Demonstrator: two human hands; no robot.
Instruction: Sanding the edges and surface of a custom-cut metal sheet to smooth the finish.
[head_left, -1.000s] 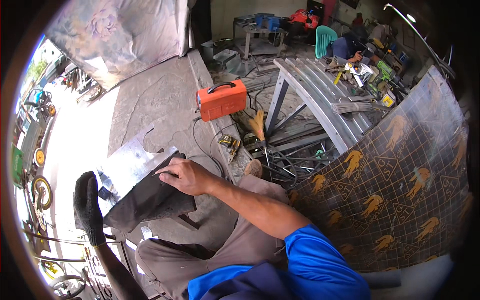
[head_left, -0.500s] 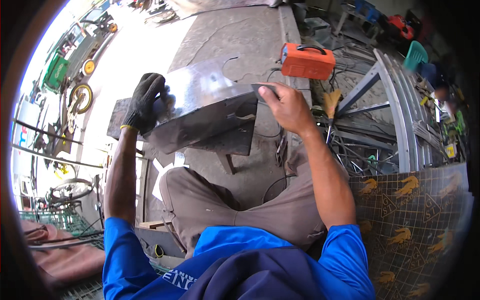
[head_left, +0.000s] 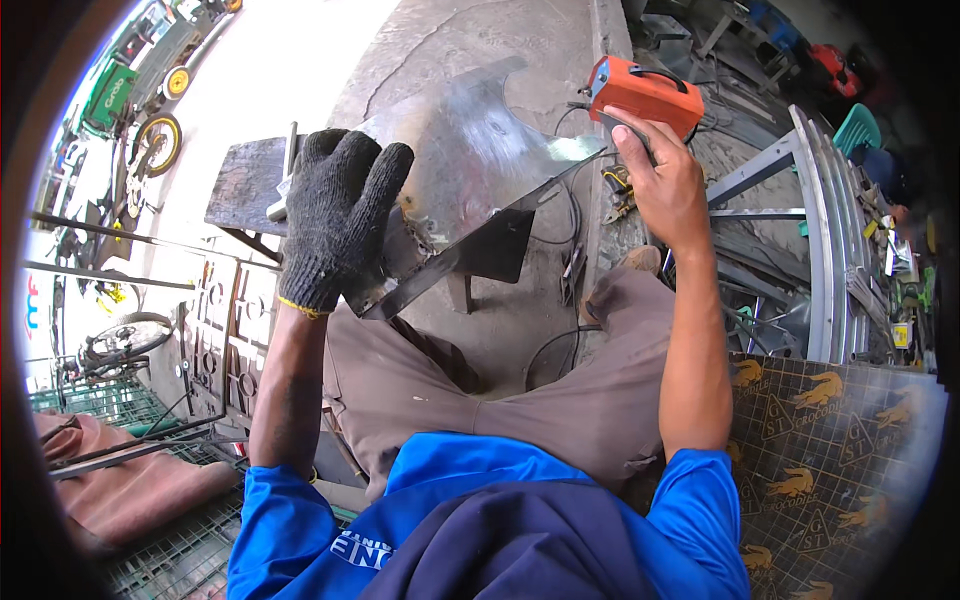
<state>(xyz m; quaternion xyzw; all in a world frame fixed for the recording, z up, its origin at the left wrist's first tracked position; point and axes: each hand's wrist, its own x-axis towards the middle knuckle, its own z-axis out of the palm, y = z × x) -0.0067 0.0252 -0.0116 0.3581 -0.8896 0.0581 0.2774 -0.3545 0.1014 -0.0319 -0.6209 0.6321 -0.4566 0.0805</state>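
A shiny bare sheet-metal piece [head_left: 460, 140] with a curved cutout lies tilted across a low dark bench [head_left: 245, 180]. Its dark folded edge runs along the near side. My left hand [head_left: 345, 215], in a black knit glove with a yellow cuff, is over the sheet's near left corner with fingers apart; whether its underside touches the metal is hidden. Bare, my right hand [head_left: 665, 180] pinches a small thin dark flat piece [head_left: 641, 140], just off the sheet's right corner. Beside the glove, a grey metal tool [head_left: 283, 195] rests on the bench, partly covered.
Beyond my right hand sits an orange machine [head_left: 645, 95] with a black handle and cables. A grey metal frame [head_left: 815, 230] and a patterned dark board [head_left: 830, 460] stand at right. At left are a green wire mesh [head_left: 150, 570], brown cloth [head_left: 140, 480] and parked wheeled vehicles.
My left hand has come off the sheet's left edge and moved right and nearer, its fingers now apart. My right hand has shifted right, away from the sheet. The sheet has turned, right end farther.
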